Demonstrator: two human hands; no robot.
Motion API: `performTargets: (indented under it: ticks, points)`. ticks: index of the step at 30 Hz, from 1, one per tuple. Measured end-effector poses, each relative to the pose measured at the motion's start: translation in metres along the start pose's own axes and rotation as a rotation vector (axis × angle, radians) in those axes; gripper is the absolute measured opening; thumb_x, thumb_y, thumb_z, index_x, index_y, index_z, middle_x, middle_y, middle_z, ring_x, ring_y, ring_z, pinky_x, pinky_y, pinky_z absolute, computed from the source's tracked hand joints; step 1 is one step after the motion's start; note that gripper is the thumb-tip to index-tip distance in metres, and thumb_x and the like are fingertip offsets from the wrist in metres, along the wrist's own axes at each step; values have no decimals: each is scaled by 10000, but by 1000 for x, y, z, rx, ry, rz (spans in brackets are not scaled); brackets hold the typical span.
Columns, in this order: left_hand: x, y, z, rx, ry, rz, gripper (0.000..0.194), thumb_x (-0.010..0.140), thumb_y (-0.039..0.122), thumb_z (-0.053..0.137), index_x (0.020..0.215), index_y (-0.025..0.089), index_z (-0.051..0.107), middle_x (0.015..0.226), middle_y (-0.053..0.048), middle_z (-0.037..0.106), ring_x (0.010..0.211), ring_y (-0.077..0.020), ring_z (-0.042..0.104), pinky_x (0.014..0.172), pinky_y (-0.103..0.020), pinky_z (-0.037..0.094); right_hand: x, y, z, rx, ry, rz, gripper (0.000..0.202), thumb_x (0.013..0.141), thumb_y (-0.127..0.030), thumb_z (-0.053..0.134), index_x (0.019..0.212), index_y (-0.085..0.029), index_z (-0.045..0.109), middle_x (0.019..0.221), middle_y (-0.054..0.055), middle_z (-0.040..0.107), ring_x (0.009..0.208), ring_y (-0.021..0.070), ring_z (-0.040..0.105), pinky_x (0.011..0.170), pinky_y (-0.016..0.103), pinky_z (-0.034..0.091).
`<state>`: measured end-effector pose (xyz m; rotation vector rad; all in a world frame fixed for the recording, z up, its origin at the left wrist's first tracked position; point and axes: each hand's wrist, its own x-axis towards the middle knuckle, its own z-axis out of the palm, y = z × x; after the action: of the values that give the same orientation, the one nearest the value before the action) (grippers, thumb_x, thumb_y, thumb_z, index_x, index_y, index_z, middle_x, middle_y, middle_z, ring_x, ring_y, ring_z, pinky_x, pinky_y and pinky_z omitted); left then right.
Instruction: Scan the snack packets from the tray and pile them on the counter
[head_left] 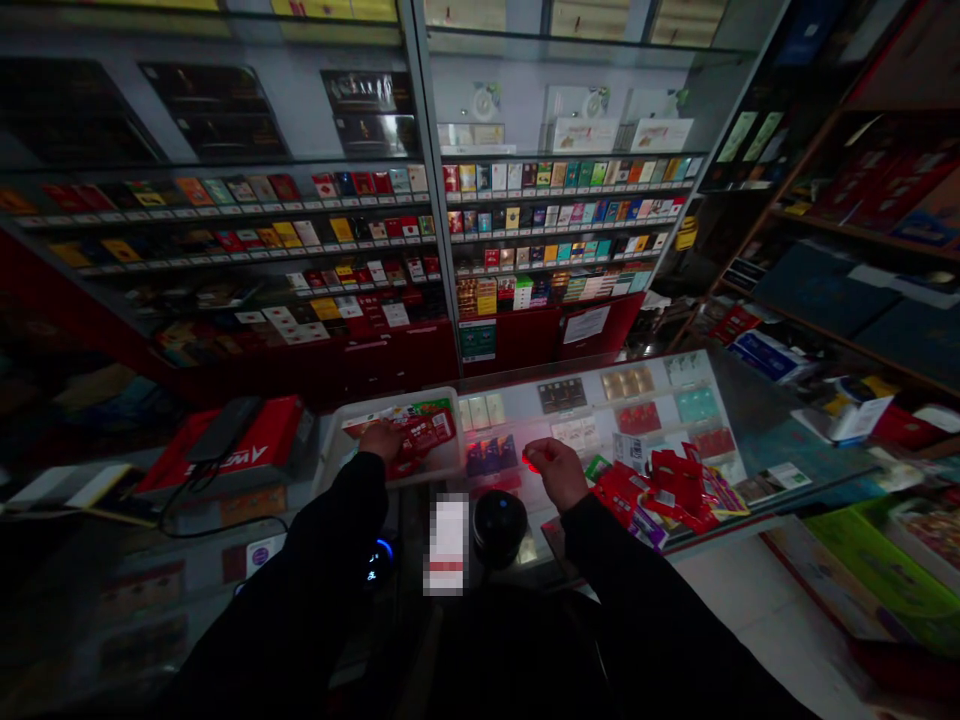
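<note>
Two hands work over the glass bench (757, 440) here, and we go from left to right. Our left hand (381, 438) reaches into the white tray (330, 445) and lies flat on the red packets (424, 432) stacked there, fingers spread on top of them rather than closed round any one; we cannot tell whether a packet is pinched underneath. To do this well, we judge it best to press lightly with the left hand so the stack does not slide while we lift one packet at a time. Just right of the tray, near our body, stands a dark round device (499, 525). Our right hand (553, 468) hovers above the glass, curled round a small red item (532, 462) held at the fingertips. Further right, a loose heap of red sachets (667, 488) lies on the bench, near the right hand but apart from it. The tray's packets are touching the left hand and well apart from the right.
</note>
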<state>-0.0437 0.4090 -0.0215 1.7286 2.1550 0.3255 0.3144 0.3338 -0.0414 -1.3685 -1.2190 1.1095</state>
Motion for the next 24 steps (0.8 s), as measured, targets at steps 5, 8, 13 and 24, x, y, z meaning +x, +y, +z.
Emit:
performTargets:
  ticks: [5,8,13,24]
  points:
    - [-10,10,-11,-505,88,-90,195,729,332,651,831,175,706,763,-61,744,715,-205,683,657,-269,502,23,-15,26,16,-84,-63,212,716,-332,680,871,-191,712,792,26,723,748,176,655,767,322,520]
    - [-15,21,-17,-682,172,-70,231,677,365,706,815,180,710,737,-46,734,682,-196,666,635,-267,499,35,-26,39,-3,-85,-62,238,703,-282,686,926,-200,704,811,19,732,762,172,676,774,314,538]
    - [-29,51,-25,-833,168,1,283,655,425,742,803,189,692,718,-29,715,656,-187,654,599,-266,496,48,-37,50,-75,-50,-50,327,683,-278,725,995,-189,687,896,46,749,805,185,699,791,334,549]
    - [-53,95,-6,-955,-176,40,320,630,391,759,840,165,675,732,-30,725,659,-182,660,608,-283,508,34,-28,21,109,31,-13,327,633,-284,697,940,-181,650,724,-7,710,663,153,647,726,305,519]
